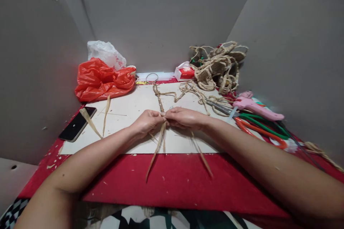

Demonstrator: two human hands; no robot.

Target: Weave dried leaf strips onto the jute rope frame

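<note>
My left hand (146,121) and my right hand (182,117) meet at the middle of a white board (126,109), both pinched on dry straw strips (158,143). The loose ends of the strips hang toward me over the red table cover (174,182). From my fingers a plaited straw cord (159,100) runs away across the board toward a heap of the same cord (217,66) at the back right.
A black phone (77,123) and loose straw strips (91,121) lie at the left. A red plastic bag (103,78) and a white bag (106,53) sit at the back left. A pink glue gun (255,106), scissors (258,128) and a small red-white box (184,71) lie to the right. Grey walls close in on three sides.
</note>
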